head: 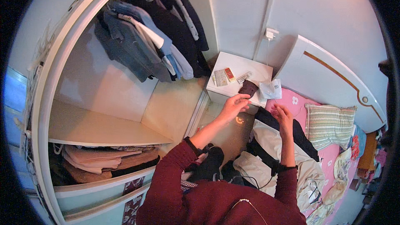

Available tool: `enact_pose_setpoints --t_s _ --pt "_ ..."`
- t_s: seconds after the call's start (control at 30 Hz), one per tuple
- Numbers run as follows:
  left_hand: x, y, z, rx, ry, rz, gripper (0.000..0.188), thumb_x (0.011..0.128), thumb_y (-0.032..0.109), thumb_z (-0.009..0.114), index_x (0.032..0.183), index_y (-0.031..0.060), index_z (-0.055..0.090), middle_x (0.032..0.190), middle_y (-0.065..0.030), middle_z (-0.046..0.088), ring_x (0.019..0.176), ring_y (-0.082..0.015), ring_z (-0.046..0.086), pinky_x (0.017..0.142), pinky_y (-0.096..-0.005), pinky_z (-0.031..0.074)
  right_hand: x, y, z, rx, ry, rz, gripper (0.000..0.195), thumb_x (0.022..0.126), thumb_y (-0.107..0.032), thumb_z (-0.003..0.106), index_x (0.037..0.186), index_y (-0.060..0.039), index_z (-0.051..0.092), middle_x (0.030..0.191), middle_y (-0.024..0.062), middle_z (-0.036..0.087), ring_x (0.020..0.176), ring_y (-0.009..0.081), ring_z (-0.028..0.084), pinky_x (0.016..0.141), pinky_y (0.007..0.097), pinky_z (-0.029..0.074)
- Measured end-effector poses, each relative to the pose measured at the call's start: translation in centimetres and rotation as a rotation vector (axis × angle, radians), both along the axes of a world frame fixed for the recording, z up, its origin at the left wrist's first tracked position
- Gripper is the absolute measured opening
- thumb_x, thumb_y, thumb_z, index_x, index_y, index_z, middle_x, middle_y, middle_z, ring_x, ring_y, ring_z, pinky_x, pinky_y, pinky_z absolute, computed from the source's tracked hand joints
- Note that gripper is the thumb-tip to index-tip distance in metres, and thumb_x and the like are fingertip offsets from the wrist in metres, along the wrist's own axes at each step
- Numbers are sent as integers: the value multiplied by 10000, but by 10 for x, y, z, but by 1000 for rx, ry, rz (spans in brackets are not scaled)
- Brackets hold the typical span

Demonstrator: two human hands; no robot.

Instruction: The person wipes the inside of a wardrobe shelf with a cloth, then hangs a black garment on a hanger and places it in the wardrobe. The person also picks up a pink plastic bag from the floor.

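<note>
My left hand (236, 105) is raised in front of the white bedside table (225, 61), its fingers apart and nothing in them. In the picture, its fingertips come close to a dark brown crumpled cloth or pouch (248, 87) near the table's front edge; whether they touch it I cannot tell. To the right, my right hand (282, 115) hangs over the bed with loosely curled, parted fingers and holds nothing. Beneath it lie a black garment (265, 114) and a beige garment (265, 132). A white packet with writing (271, 90) sits at the table's right corner.
On the table lie a red box (229, 74), a grey booklet (221, 77) and a slim white remote-like object (244, 77). An open wardrobe (103, 112) with hanging clothes (140, 47) stands left. A striped pillow (329, 125) rests against the headboard (328, 78).
</note>
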State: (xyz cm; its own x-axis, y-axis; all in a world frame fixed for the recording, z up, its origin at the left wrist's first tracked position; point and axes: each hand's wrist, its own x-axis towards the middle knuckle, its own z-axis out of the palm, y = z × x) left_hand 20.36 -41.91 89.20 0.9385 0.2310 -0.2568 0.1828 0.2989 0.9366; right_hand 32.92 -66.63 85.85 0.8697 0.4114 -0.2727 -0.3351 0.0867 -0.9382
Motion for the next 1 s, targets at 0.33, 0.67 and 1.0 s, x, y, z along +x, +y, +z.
enact_pose_setpoints --t_s 0.33,0.67,1.0 --pt "-84 170 39 21 -55 296 322 1010 186 580 1299 45 598 1150 -93 692 1004 -153 651 915 -304 526 2 261 83 29 -266 389 298 1010 -218 592 1196 6 659 1055 80 710 964 139 663 899 292 522" --pt "-153 248 59 47 -56 602 308 1010 217 581 1273 64 630 1161 -94 697 1004 -163 660 909 -310 523 15 520 178 26 -908 586 321 917 -268 686 1124 -25 722 1034 141 750 931 219 717 848 330 541" --pt "-169 288 89 91 -17 969 323 998 212 598 1277 51 622 1174 -111 673 1042 -176 642 948 -333 515 48 770 223 99 -1177 512 544 842 -454 698 1175 -25 702 1129 241 696 1084 396 663 968 431 519"
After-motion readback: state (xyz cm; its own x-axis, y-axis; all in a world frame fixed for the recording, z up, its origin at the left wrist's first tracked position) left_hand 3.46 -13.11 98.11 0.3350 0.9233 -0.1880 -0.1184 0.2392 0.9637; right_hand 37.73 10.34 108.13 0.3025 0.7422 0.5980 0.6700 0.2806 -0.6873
